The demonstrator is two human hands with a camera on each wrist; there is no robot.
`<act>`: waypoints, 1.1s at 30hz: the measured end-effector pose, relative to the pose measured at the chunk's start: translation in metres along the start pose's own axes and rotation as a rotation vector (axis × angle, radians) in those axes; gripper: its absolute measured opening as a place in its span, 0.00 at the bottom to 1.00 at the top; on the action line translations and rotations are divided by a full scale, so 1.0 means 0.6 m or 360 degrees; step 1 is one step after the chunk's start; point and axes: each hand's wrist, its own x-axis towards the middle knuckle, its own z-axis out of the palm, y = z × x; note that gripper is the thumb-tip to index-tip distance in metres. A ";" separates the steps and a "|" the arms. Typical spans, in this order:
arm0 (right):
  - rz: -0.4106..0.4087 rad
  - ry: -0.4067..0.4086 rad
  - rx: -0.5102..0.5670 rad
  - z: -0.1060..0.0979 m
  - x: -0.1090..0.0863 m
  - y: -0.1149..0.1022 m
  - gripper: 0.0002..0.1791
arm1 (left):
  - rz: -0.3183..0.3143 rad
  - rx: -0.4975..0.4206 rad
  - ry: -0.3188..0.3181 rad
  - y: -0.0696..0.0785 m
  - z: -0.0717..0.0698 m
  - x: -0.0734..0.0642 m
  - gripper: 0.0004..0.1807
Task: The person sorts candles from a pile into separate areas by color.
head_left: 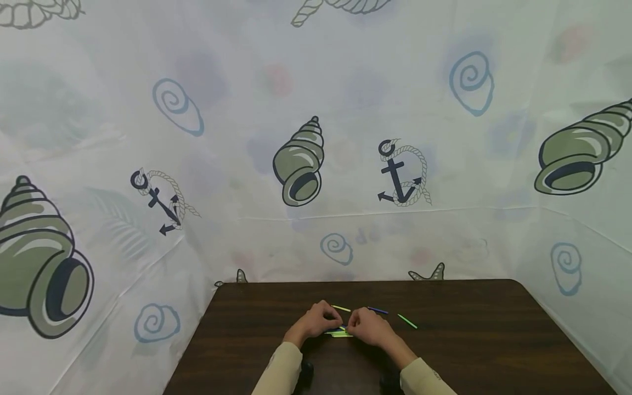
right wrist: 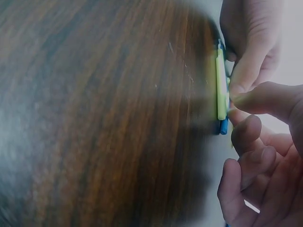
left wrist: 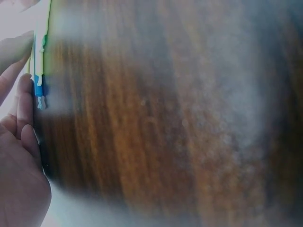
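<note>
My left hand [head_left: 316, 320] and right hand [head_left: 370, 326] meet low over the dark table, fingertips almost touching. Between them they pinch a short yellow stick [head_left: 342, 328], mostly covered by the fingers. Just below the fingertips is a small bunch of thin sticks, with yellow-green sticks [head_left: 340, 335] beside a blue stick [left wrist: 39, 86]. Rough, pale ends show on some of them in the left wrist view. From the right wrist, a yellow-green stick [right wrist: 221, 90] lies along a blue one, and the right thumb and forefinger come together right behind them.
Beyond the hands lie a loose yellow stick [head_left: 340, 308], a blue stick [head_left: 378, 310] and, farther right, a green stick [head_left: 407, 321]. The brown wooden table [head_left: 484, 340] backs onto a white curtain [head_left: 237, 164] printed with shells and anchors. Dark objects sit under both wrists.
</note>
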 end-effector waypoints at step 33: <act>0.0069 0.0061 -0.0246 0.011 0.007 -0.007 0.06 | -0.0011 -0.0003 -0.0002 0.013 -0.005 -0.002 0.07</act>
